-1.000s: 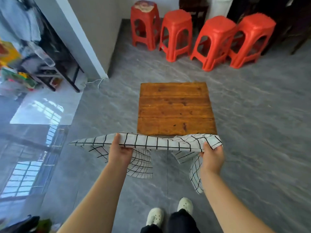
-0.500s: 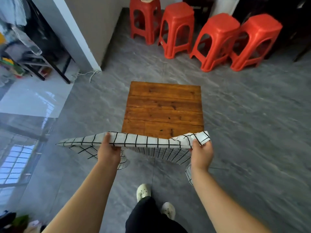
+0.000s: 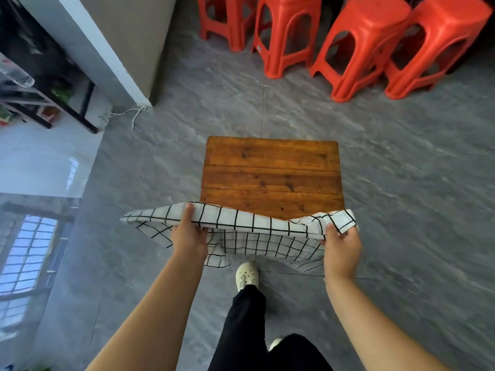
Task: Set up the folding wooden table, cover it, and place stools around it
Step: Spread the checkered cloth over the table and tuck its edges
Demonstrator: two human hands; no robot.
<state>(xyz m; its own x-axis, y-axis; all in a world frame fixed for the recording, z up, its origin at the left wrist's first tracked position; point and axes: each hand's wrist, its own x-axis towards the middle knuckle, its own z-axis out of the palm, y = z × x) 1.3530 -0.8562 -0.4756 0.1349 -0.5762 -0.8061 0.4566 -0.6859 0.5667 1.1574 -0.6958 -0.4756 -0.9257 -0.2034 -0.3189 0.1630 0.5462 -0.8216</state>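
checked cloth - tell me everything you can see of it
The checked cloth is white with a thin black grid, seemingly soft fabric. It is bunched, not spread, held roughly level with loose folds hanging beneath. The left hand grips it left of centre; the right hand grips its right corner. Its far edge overlaps the near edge of the wooden table in view; contact is unclear.

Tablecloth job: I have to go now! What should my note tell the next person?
Left hand grips the checked cloth near its left end; right hand grips its right corner.
Cloth is held up at the near edge of the wooden table, whose top is uncovered.
Four red stools stand together beyond it.
Done: table unfolded.
Left: spread cloth, place stools.
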